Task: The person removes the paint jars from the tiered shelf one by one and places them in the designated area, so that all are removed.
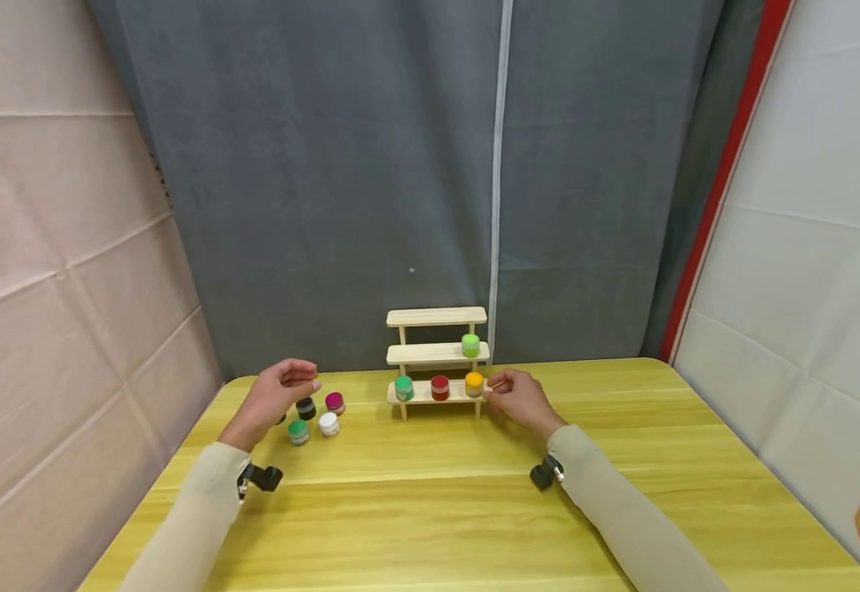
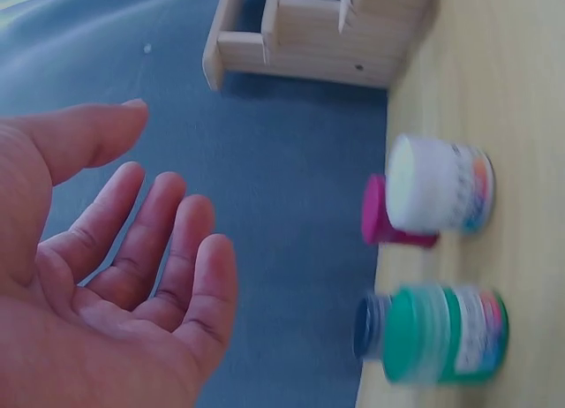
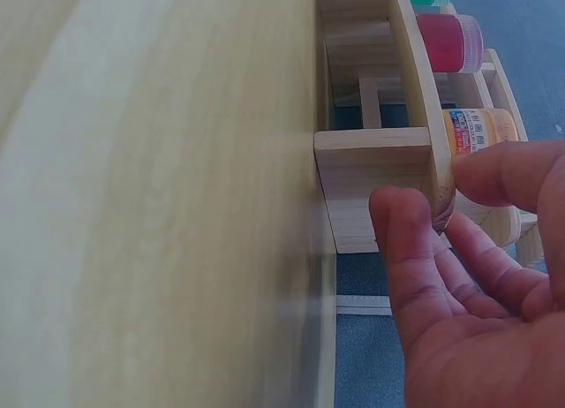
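Right grip pinching rack, left grip aloft — 4 jars shelved

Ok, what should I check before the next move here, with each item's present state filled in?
1. Left hand free: ok, nothing between its thumb and fingers.
2. Yellow jar standing on the bottom shelf: ok, upright near the right end.
3. Right hand well away from the rack: not ok, its fingertips are at that shelf's right end.
4. Right thumb off the yellow jar: cannot tell, they overlap in the right wrist view.
5. White jar upright on the table: ok.
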Available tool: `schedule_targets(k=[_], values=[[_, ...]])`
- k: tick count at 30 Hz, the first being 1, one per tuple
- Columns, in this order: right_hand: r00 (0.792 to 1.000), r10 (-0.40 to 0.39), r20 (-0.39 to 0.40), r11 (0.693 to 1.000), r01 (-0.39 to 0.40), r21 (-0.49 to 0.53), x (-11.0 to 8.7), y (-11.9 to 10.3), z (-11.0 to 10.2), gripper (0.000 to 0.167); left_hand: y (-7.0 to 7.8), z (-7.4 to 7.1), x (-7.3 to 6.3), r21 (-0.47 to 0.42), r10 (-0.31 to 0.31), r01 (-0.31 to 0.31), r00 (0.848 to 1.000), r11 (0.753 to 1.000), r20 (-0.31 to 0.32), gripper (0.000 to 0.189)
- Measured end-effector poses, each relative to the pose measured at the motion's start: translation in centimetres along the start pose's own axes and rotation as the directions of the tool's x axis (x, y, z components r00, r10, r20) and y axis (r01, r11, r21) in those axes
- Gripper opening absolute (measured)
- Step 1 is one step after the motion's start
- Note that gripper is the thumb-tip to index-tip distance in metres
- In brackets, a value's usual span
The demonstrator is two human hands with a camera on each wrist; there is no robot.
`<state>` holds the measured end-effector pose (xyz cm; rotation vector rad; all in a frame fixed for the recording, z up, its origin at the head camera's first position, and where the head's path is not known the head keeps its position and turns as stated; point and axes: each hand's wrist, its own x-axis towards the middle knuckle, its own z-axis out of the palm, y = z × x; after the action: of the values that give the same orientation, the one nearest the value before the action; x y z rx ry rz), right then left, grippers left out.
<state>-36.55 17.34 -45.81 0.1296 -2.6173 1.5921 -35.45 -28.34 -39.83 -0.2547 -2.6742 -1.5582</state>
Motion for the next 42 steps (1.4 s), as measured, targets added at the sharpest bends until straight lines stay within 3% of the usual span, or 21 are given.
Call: schedule_targets(k=[6,16,22,30,36,42], values=[[1.000,0.010,0.001,1.000,-0.010,-0.002,-0.1,0.1,0.0,0.028,1.5,1.7,1.0,-0.055,0.023,-0.022,1.000,0.998,0.016,0.042],[0.998,0.029,0.061,0.991,-0.037,0.128,0.3,0.5,0.0,0.028,3.6,4.1,2.3,-0.077,0.052,-0.048,0.998,0.996,0.045,0.040],[0.997,-0.016,0.078,0.987,0.003,0.163,0.1,0.6,0.0,0.025,4.0,4.6,2.4,-0.083,0.063,-0.058,0.996,0.995,0.059,0.039],[0.998,-0.006,0.061,0.992,-0.002,0.128,0.0,0.5,-0.2,0.027,4.9,5.3,2.8,-0.095,0.074,-0.068,0.996,0.993,0.058,0.039],[0.999,0.009,0.053,0.993,-0.015,0.117,0.0,0.7,-0.5,0.026,6.1,7.1,3.5,-0.113,0.098,-0.091,0.993,0.989,0.058,0.036],[0.998,0.016,0.056,0.991,-0.023,0.135,-0.2,0.8,-1.1,0.027,7.9,9.8,4.8,-0.112,0.143,-0.133,0.986,0.985,0.084,0.033]])
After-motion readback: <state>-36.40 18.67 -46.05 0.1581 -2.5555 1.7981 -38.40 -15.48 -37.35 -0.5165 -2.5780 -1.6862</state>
